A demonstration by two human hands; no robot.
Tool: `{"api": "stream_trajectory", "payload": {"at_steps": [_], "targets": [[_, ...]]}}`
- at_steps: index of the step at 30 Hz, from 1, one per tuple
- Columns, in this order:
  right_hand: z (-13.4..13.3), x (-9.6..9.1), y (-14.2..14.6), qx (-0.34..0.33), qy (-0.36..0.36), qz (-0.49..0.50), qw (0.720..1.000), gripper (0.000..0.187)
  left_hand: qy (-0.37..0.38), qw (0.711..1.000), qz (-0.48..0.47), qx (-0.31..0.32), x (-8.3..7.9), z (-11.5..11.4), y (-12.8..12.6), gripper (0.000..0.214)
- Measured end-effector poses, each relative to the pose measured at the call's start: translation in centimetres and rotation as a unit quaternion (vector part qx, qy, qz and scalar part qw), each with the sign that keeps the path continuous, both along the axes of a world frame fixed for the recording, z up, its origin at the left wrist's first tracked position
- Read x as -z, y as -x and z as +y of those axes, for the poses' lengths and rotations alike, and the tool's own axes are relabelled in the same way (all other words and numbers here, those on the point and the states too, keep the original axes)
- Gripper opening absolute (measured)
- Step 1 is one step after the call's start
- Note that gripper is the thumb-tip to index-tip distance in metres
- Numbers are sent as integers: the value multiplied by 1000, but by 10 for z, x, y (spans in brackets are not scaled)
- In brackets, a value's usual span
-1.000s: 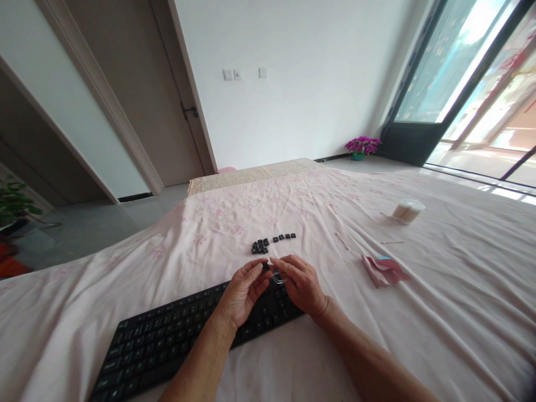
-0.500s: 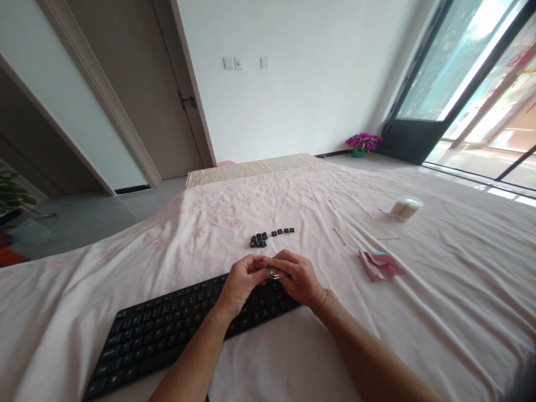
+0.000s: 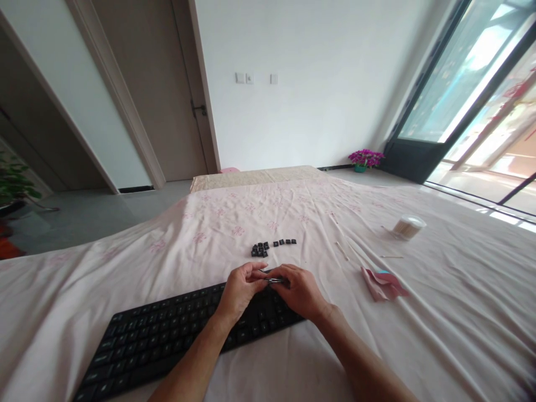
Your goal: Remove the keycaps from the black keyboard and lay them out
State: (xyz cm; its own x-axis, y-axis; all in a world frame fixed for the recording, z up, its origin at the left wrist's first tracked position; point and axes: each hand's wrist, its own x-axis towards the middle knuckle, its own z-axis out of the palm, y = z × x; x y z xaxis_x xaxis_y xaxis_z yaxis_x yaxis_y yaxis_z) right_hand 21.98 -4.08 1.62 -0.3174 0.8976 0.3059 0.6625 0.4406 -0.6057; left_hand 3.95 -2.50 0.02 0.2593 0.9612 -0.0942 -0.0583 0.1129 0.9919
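Observation:
My right hand (image 3: 302, 287) is closed around a small shiny metal wire tool (image 3: 276, 280), whose exact kind I cannot make out. Close against it, my left hand (image 3: 243, 287) has its thumb and fingers pinched together at the tool's left end; what lies between those fingertips is hidden. Both hands are over the right part of a black keyboard (image 3: 167, 321), which lies at a slant on the pink cloth. Just beyond the hands, several loose black keycaps (image 3: 260, 249) sit in a cluster, with a short row of more keycaps (image 3: 282, 242) beside them.
To the right lie a crumpled pink cloth (image 3: 383, 286), cotton swabs (image 3: 342, 251) and a clear tub of swabs (image 3: 408, 228). A wrinkled pale pink sheet (image 3: 444, 312) covers the surface. Purple flowers (image 3: 365, 158) stand by the far wall.
The view has tilted up slightly, so everything sits lower in the picture. The metal tool has turned and now looks flatter and narrower between my hands.

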Motion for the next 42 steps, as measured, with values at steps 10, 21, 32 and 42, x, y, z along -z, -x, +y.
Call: {"api": "stream_trajectory", "payload": {"at_steps": [10, 21, 32, 42], "targets": [[22, 11, -13, 110, 47, -8, 993, 7, -98, 990, 94, -41, 0, 3, -3, 31], [83, 32, -39, 193, 88, -17, 977, 12, -259, 882, 388, -64, 9, 5, 9, 19], [93, 34, -35, 199, 87, -30, 976, 15, -249, 873, 419, -33, 8, 2, 8, 20], [96, 37, -51, 226, 82, -37, 970, 17, -260, 865, 428, -37, 10, 2, 7, 19]]}}
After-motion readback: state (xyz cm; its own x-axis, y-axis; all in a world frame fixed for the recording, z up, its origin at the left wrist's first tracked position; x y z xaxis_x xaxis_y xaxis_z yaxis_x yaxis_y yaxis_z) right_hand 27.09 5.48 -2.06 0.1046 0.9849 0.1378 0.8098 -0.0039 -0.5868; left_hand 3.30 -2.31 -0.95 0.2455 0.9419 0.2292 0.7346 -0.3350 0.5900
